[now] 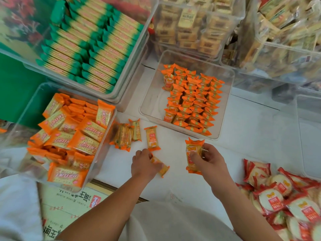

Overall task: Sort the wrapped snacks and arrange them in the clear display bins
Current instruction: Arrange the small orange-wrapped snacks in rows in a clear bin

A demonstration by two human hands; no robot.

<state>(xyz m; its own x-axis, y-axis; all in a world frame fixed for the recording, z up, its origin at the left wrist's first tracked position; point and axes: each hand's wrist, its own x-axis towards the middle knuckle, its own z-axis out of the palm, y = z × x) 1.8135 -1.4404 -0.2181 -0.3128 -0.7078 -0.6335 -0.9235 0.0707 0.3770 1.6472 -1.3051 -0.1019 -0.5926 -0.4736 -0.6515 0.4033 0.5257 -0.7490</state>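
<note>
My right hand [211, 159] grips a small stack of orange-and-yellow wrapped snacks [192, 153] just above the white table. My left hand [144, 164] pinches one more of these snacks [162, 166], which lies on the table. A single snack [152, 138] and a loose bunch of them [126, 136] lie further left. Straight ahead stands a clear bin [152, 94] with neat rows of the same orange snacks [192, 101] filling its right part.
A clear bin [102, 153] at the left holds larger orange cracker packs. Behind it sits a bin of green-ended packs [86, 44]. Bins of pale yellow packs [194, 26] stand at the back. Red-wrapped round snacks [281, 199] are piled at the lower right. A printed carton [69, 204] lies below.
</note>
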